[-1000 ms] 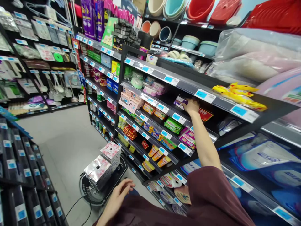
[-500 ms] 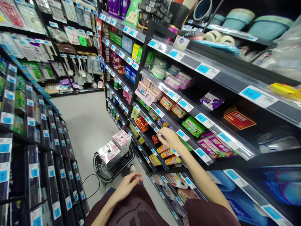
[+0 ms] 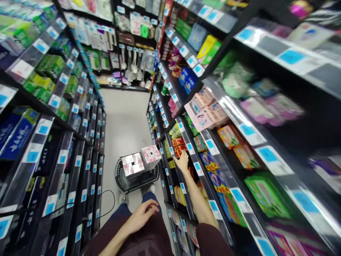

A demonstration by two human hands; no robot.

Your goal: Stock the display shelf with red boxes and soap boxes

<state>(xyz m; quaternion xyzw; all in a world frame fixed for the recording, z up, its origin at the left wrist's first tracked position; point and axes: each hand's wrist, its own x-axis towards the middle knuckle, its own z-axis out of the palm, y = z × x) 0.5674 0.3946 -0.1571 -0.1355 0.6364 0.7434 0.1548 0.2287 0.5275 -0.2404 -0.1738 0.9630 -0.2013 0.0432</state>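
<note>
My right hand (image 3: 182, 162) reaches into a lower shelf on the right, at the front of a stack of small red boxes (image 3: 179, 145). Its thumb and fingers are apart; whether the fingertips touch the boxes I cannot tell. In front of my lap hangs my left hand (image 3: 144, 214), loosely bent, fingers apart, with nothing in it. On the floor ahead of my feet stands a black basket (image 3: 119, 177). White-and-pink patterned boxes (image 3: 133, 164) are piled in it, the right pile (image 3: 151, 155) higher than the left.
Shelves line both sides of the narrow aisle. Orange soap packs (image 3: 227, 137), a pink boxed set (image 3: 201, 113) and green packs (image 3: 266, 195) sit on the right. Blue boxes (image 3: 20, 137) stand on the left. A thin black cable (image 3: 113, 199) loops near the floor. Hanging utensils (image 3: 131, 69) fill the far rack.
The view has swung right and downward. My right hand has moved from above the yellow-orange bottles to the red boxes farther along the shelf. My left hand stays in front of my body.
</note>
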